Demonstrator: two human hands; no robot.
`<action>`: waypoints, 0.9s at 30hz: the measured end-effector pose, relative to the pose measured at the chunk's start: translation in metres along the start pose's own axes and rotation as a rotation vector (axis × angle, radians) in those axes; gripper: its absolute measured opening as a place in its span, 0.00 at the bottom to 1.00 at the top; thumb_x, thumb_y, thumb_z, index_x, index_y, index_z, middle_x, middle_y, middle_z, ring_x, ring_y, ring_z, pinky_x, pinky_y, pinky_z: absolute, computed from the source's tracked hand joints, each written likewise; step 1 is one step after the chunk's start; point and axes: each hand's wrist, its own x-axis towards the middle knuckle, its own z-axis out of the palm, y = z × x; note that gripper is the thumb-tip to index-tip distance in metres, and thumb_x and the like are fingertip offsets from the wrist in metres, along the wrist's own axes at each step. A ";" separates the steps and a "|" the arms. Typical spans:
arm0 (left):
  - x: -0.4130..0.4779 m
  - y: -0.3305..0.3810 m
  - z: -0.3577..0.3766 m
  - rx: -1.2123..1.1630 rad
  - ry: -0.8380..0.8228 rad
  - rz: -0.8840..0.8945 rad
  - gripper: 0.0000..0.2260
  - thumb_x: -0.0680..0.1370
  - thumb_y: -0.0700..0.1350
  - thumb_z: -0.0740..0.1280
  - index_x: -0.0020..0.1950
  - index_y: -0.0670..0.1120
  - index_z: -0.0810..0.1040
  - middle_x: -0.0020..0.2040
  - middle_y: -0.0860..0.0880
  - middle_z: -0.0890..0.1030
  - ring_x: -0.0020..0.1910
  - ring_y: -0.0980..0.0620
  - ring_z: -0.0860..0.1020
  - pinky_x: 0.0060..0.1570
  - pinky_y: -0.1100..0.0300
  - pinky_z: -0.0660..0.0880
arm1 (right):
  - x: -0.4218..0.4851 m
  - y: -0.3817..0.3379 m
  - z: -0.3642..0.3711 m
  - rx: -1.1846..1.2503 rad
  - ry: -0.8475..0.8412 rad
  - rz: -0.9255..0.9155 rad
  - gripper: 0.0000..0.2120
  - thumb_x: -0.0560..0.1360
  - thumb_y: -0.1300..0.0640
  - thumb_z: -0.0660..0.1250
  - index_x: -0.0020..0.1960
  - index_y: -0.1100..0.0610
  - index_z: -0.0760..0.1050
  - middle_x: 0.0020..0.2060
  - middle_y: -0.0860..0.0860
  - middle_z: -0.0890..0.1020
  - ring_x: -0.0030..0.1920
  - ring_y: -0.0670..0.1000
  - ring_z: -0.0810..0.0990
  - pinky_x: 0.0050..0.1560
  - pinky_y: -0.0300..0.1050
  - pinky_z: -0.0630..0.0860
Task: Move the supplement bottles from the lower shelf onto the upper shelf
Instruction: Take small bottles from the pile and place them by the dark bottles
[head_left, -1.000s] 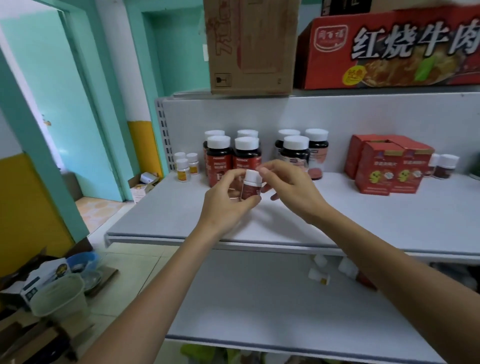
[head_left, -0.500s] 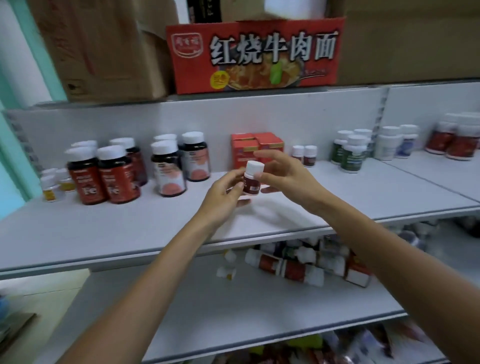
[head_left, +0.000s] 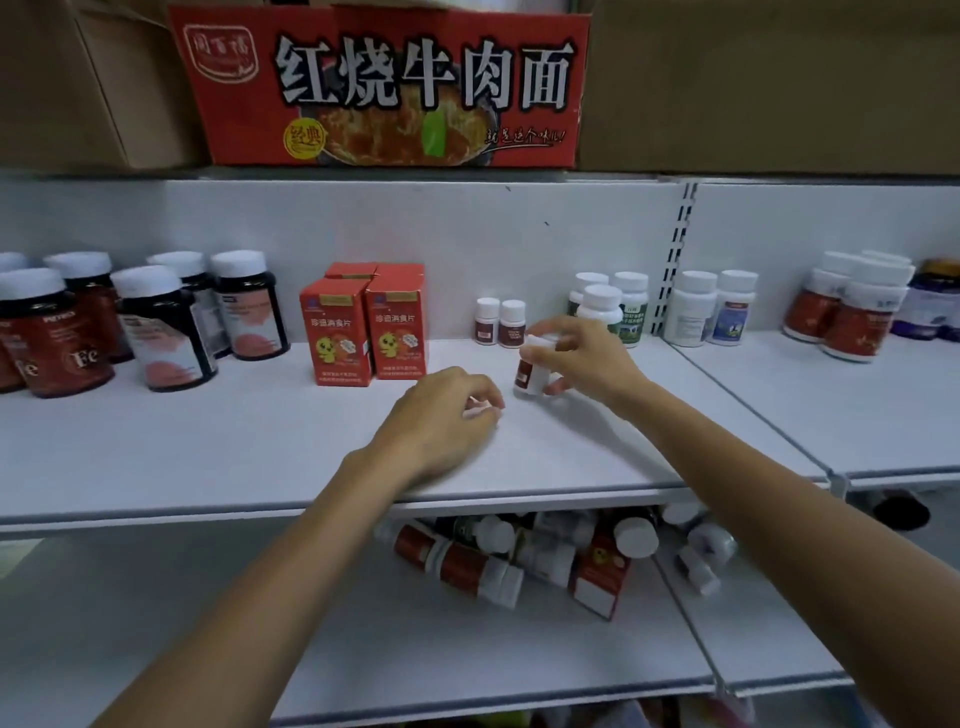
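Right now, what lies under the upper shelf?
A heap of white-capped supplement bottles lies tumbled on the lower shelf, with a red box among them. The upper shelf hides whatever lies farther back.

A shop: white metal shelves (head_left: 208, 452) carry rows of supplement bottles (head_left: 161, 327), boxed tablets (head_left: 337, 332) and noodle cartons (head_left: 384, 83).

Above you: red noodle carton (head_left: 384, 83), printed face toward you, set between left brown carton (head_left: 88, 78) and right brown carton (head_left: 769, 83). Ahead: small red boxes (head_left: 337, 332) upright, two in front, more behind. Slotted upright (head_left: 675, 254) at right.
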 end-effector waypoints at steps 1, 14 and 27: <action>0.002 0.003 0.002 0.026 -0.004 -0.001 0.07 0.77 0.49 0.63 0.51 0.53 0.79 0.53 0.50 0.77 0.53 0.52 0.76 0.57 0.53 0.72 | 0.004 0.003 -0.001 0.029 -0.028 0.010 0.11 0.74 0.60 0.69 0.56 0.57 0.76 0.45 0.60 0.80 0.37 0.51 0.79 0.33 0.38 0.80; 0.016 0.004 0.011 0.112 -0.026 -0.028 0.10 0.77 0.48 0.62 0.57 0.51 0.77 0.57 0.49 0.73 0.60 0.51 0.69 0.60 0.55 0.67 | 0.044 0.011 0.007 -0.320 -0.129 -0.213 0.18 0.69 0.64 0.70 0.56 0.49 0.79 0.53 0.52 0.83 0.52 0.53 0.80 0.48 0.37 0.73; 0.017 0.001 0.015 0.114 0.002 -0.018 0.10 0.77 0.48 0.62 0.57 0.51 0.77 0.55 0.50 0.73 0.59 0.50 0.69 0.60 0.54 0.67 | 0.062 0.017 0.025 -0.612 0.093 -0.315 0.23 0.72 0.60 0.67 0.65 0.59 0.68 0.57 0.58 0.76 0.56 0.59 0.75 0.50 0.51 0.73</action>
